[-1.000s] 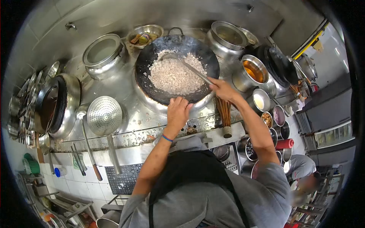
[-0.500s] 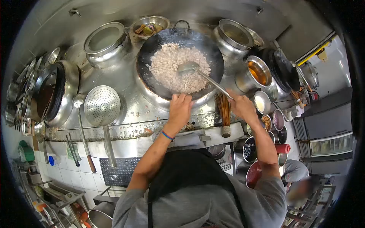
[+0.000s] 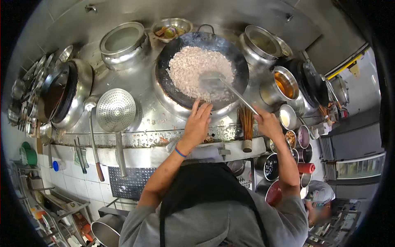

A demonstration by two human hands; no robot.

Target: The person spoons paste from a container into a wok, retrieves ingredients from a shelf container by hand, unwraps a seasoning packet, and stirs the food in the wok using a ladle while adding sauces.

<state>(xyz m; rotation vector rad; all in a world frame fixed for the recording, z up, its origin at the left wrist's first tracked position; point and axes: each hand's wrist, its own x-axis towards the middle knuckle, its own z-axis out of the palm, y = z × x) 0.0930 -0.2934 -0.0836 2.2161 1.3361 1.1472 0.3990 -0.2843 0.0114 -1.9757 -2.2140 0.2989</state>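
At the wearer's twelve o'clock, one round black metal wok (image 3: 242,78) is sitting on the silvery steel stovetop (image 3: 142,82), holding pale chopped food (image 3: 193,61). At its six-o'clock rim the left hand (image 3: 198,122) is extending its fingers; I cannot tell whether they are gripping. The right hand (image 3: 268,123) is clasping one long-handled steel ladle (image 3: 238,94). Around the wok, bare steel is stretching toward nine, one round perforated steel skimmer (image 3: 116,109) is lying at eight, one brown stick brush (image 3: 246,125) is crowding five, two round silvery pots are standing at ten (image 3: 122,41) and two (image 3: 263,43), and white tiles (image 3: 88,187) are showing toward seven.
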